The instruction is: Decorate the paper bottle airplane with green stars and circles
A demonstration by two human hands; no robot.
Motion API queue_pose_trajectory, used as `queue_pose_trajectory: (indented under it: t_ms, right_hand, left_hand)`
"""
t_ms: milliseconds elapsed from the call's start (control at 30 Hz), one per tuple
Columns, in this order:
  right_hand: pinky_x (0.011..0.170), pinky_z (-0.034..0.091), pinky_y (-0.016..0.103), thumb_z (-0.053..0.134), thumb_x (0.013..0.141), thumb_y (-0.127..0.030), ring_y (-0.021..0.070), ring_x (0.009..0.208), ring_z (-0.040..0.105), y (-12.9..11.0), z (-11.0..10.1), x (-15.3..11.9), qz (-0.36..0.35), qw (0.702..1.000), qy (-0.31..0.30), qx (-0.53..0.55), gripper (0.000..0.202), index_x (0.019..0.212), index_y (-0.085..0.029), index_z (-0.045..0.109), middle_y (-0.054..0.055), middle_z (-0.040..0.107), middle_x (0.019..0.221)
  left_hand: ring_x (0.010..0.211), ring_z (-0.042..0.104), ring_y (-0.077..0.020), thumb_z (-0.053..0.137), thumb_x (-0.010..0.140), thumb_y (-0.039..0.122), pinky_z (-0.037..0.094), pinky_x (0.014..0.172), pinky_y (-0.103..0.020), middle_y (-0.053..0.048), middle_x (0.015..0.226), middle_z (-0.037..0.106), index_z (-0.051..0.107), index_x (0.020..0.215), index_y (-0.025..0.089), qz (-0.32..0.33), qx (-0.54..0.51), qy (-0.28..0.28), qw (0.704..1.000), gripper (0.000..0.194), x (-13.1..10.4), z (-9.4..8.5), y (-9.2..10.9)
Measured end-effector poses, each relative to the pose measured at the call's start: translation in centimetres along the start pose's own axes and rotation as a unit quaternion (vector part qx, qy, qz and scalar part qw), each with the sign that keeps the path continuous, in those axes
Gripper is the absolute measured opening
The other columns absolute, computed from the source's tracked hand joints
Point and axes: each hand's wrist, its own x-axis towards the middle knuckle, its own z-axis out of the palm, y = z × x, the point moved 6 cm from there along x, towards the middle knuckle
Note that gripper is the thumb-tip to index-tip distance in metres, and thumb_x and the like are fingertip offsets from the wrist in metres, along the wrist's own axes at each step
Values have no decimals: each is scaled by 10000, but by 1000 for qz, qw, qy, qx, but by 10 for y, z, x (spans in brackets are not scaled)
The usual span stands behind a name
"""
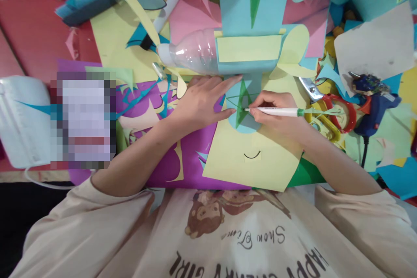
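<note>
While right hand gripped green marker, tip at green star on blue paper, left hand lay spread at paper's edge near bottle; scissors sat near right hand, beside likely glue gun.

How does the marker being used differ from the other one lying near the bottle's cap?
The green-ended marker is in the right hand, its tip at a green star; the black-ended marker lies unheld among paper scraps. The first has a green end, the second black ends. Both have white barrels.
</note>
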Motion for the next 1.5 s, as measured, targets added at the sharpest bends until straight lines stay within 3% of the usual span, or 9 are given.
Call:
queue_pose_trajectory:
  t_ms: [300,533,667,933,1500]
  right_hand:
    - [532,355,243,669,827,-348,98,584,493,4,0,2,10,1000,16,19,170,816,-179,651,-9,619,701]
    - [513,342,225,665,809,-292,83,554,458,-1,-2,2,-3,1000,-1,-4,146,729,-175,631,-25,592,647]
    - [516,338,229,666,781,-235,89,573,479,-2,-2,4,2,999,-4,34,121,694,-171,611,-20,593,643]
    - [550,369,252,675,823,-354,104,601,509,5,-2,4,12,999,1,43,185,804,-172,650,-2,628,708]
    - [556,384,249,663,839,-335,103,604,520,4,-2,3,-2,1000,12,20,168,811,-169,660,4,645,728]
  left_hand:
    - [966,573,-264,559,866,424,434,922,-416,-71,972,602,468,1402,195,8,5,10,1000,590,0,1,-1]
    - [961,572,-264,553,870,425,428,930,-422,-70,966,600,466,1405,203,1,-7,3,1000,586,0,0,-1]
    - [947,575,-260,550,868,439,437,911,-411,-68,967,605,465,1408,204,5,5,10,1000,596,0,0,-1]
    - [960,579,-260,549,865,442,440,913,-399,-71,978,613,474,1396,198,12,13,10,1000,589,0,0,0]
    - [979,573,-275,568,860,444,430,920,-415,-78,983,601,449,1424,190,1,18,-3,1000,630,0,1,-1]
